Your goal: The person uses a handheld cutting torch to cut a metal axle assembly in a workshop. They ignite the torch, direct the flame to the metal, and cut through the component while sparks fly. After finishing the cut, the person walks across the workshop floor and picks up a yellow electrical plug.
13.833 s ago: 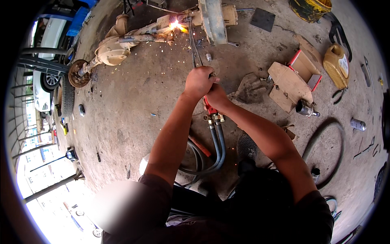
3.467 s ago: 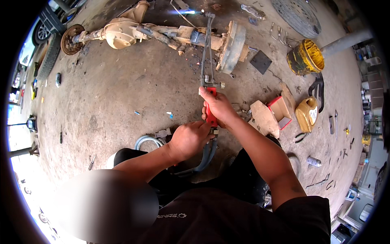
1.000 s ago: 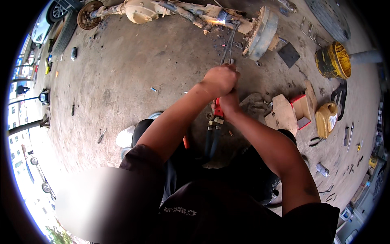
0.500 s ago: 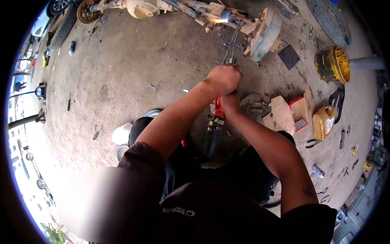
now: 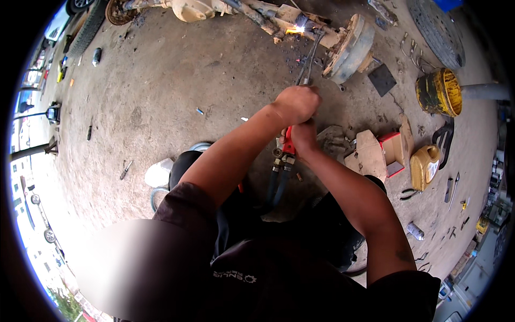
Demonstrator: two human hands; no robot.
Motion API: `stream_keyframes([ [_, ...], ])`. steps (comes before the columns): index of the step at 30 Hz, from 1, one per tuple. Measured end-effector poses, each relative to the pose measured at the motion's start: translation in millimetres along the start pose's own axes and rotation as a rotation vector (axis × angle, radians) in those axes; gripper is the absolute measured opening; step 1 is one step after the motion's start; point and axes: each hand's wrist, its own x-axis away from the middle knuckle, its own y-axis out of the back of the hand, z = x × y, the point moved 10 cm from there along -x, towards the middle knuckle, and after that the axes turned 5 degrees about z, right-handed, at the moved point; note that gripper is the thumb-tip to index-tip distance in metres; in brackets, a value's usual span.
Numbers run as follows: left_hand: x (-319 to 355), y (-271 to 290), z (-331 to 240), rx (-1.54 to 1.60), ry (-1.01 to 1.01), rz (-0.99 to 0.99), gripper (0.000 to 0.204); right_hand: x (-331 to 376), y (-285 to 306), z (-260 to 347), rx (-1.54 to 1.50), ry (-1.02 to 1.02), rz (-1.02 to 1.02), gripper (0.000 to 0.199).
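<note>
Both my hands are closed around a cutting torch (image 5: 289,145) with a red handle and thin metal tubes. My left hand (image 5: 298,103) grips it farther forward, where the tubes begin. Just behind, my right hand (image 5: 304,135) wraps the red handle; its fingers are partly hidden. Two hoses (image 5: 278,185) run back from brass fittings towards my legs. At the far end, the torch head meets a rusty vehicle axle (image 5: 257,19), where a bright white-orange glow (image 5: 296,29) shows on the metal. A grey brake drum (image 5: 351,51) sits at the axle's right end.
To the right are an open cardboard box (image 5: 394,153), a gold oil jug (image 5: 425,167), a yellow-stained bucket (image 5: 440,92) and pliers (image 5: 410,194). A spray can (image 5: 415,231) lies nearer. On the left floor lie a screwdriver (image 5: 126,169) and a bottle (image 5: 96,57).
The glow on the axle looks larger and more orange. My hands keep the same grip on the torch, and the whole view has shifted slightly.
</note>
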Motion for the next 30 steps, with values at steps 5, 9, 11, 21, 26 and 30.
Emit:
stream_keyframes([
  [5, -3.0, -10.8, 4.2, 0.005, 0.043, 0.074, 0.019, -0.2, -0.7, 0.0, -0.001, 0.001, 0.026, 0.012],
  [9, -5.6, -10.9, 2.0, -0.001, 0.005, 0.092, 0.020, -0.1, -0.9, 0.3, -0.031, 0.013, 0.027, 0.011],
  [11, -6.6, -7.6, -0.7, -0.009, -0.028, 0.066, 0.019, -2.7, 2.0, -2.7, -0.043, -0.008, 0.015, 0.012],
  [21, -5.7, -4.6, -0.8, 0.017, -0.058, 0.014, 0.017, 0.2, -0.6, 1.8, 0.001, 0.002, 0.002, 0.016],
  [26, -8.8, -8.5, 6.0, 0.025, -0.002, 0.010, 0.018, -0.7, -1.1, -0.4, -0.030, -0.011, 0.009, 0.017],
  [30, -10.7, -11.0, 4.7, -0.015, 0.008, 0.019, 0.020, 2.2, -0.3, 2.6, -0.031, -0.009, -0.015, 0.017],
])
